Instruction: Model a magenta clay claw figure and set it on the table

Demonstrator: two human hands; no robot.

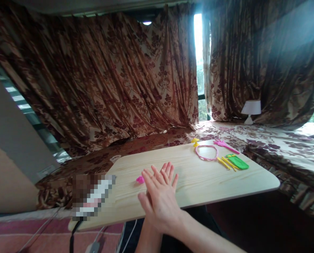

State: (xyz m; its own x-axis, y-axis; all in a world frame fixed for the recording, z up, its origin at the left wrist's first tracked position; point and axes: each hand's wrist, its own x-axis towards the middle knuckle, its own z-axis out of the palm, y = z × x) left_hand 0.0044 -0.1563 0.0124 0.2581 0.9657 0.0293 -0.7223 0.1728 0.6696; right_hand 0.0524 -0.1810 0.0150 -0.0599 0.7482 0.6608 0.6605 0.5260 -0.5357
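Note:
My right hand (pixel 163 205) lies on top of my left hand (pixel 169 168), palm against palm, above the near part of the pale wooden table (pixel 193 182). The fingers of both hands are stretched out, pointing forward. Most of the left hand is covered by the right one, and whatever may lie between the palms is hidden. Just left of the fingers, a small bright pink lump (pixel 140 180) rests on the tabletop.
Toward the table's far right lie a pink ring (pixel 206 146), a yellow mushroom-shaped piece (pixel 195 143), a pink hand-shaped tool (pixel 227 146), yellow sticks (pixel 223 163) and a green flat piece (pixel 238 162). A pixelated object (pixel 96 196) is at left. Behind stands a lamp (pixel 251 107).

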